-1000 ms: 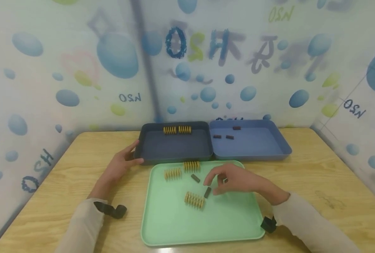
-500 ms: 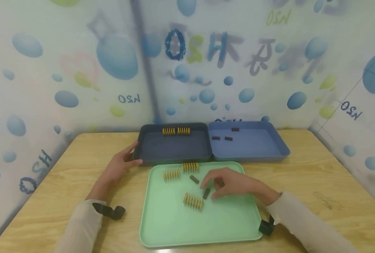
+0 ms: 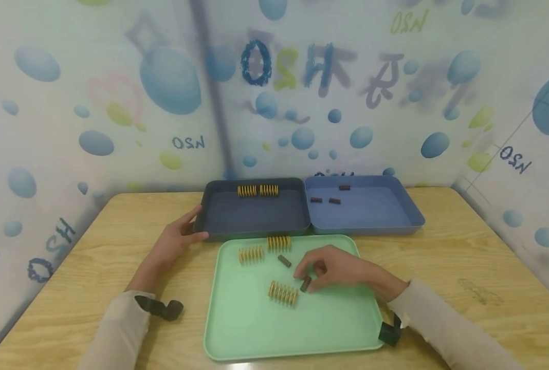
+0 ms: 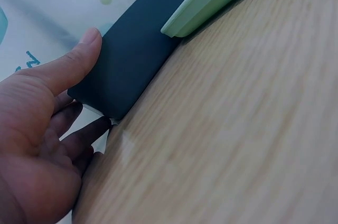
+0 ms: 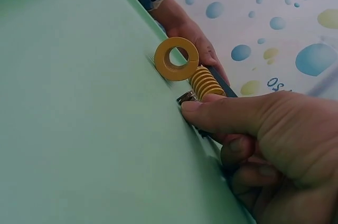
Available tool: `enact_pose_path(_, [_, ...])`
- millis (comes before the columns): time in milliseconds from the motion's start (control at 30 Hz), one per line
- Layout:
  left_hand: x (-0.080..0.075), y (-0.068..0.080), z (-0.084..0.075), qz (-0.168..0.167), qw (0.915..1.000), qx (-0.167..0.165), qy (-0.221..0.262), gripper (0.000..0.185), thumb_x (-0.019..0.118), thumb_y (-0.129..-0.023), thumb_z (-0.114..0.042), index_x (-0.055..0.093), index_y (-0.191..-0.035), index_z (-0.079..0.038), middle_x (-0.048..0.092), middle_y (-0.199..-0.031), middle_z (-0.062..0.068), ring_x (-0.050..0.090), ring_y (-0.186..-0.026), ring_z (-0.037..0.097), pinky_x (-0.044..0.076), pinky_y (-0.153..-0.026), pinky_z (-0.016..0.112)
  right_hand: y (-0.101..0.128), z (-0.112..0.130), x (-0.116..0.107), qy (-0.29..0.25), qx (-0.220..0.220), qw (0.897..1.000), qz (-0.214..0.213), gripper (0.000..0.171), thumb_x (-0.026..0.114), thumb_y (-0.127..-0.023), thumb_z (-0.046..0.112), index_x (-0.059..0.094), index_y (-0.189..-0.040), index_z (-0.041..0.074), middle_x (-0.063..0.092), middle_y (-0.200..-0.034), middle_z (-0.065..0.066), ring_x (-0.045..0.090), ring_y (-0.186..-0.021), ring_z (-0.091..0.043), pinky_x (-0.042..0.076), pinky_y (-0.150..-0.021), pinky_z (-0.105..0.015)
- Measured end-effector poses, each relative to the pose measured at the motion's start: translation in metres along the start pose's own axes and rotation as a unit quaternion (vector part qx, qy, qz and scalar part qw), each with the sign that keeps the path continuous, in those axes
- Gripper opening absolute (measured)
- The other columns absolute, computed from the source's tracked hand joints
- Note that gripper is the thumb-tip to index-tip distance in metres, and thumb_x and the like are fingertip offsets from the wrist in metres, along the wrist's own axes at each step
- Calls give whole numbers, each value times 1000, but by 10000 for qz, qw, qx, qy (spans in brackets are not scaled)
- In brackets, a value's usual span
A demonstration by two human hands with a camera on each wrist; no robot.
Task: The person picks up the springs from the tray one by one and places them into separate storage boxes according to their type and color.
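The right hand's [image 3: 336, 268] fingers [image 5: 211, 114] had dropped since a second before and now pinched a small dark spring [image 3: 306, 283] on the green tray [image 3: 256, 339], beside a yellow spring [image 3: 284, 293]. The left hand [image 3: 178, 239], unmoved, rested relaxed against the dark tray [image 3: 200, 221] on the surface [image 3: 464, 257]. The right hand hid most of the dark spring.

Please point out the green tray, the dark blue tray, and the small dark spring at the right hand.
green tray [image 3: 274, 329], head view, bare floor
dark blue tray [image 3: 251, 218], head view, bare floor
small dark spring [image 3: 306, 283], head view, its middle
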State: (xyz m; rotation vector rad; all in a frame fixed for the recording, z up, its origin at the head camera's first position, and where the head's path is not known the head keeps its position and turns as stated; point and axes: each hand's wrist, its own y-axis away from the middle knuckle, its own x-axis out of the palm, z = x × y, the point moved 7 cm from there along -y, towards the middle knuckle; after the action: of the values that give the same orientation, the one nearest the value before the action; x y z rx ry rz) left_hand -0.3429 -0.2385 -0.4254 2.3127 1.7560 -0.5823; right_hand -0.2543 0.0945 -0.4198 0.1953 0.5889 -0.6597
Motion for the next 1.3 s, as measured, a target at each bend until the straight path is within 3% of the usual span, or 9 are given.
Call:
enact_pose_path(400, [0,-1,-3,6,9999,46,91,78,71,-88,-21,26,-152,-15,23,-155,11,28,-137,38,26,-108,49,0,7,-1,292,-237,9992,113,22,77,-82,19,71,-103,19,64,-89,3,44,-58,-4,41,-54,-20])
enact_pose_path(867, [-1,-2,-1,30,9999,58,-77,78,70,-89,-22,26,-152,-15,21,-156,10,25,-138,41,24,-108,51,-1,3,-1,513,-200,9985,11,14,78,-80,23,74,-94,23,65,-85,8,44,-57,-2,42,-53,-20])
enact_pose_path(1300, [0,0,-1,24,10000,28,-57,79,71,-88,-24,26,-152,-15,21,-156,11,25,-138,41,25,-108,51,2,2,-2,494,-69,9987,-77,15,77,-81,25,74,-95,26,66,-86,10,43,-57,-3,41,-54,-20])
